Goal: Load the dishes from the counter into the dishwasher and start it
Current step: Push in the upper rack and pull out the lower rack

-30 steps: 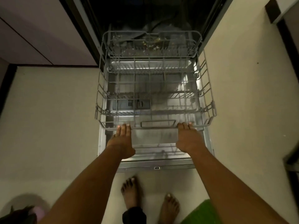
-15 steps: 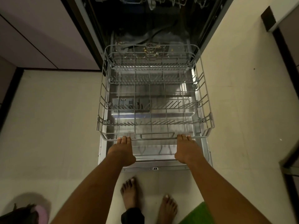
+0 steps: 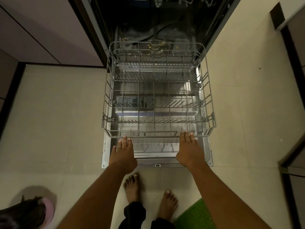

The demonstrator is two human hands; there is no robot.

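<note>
Flat, straight-fingered, holding nothing: left hand reaches the front rim of the lower rack at 7 o'clock, right hand lays its fingertips over that rim at 5 o'clock. That rack sits out over the lowered dishwasher door, dark tub at 12. Bare feet stand at 6, green mat at 5.

We see the dishwasher open, with its steel door lying flat, low above the floor. The grey wire lower rack sits pulled out over this door, its back end at the dark tub.
</note>
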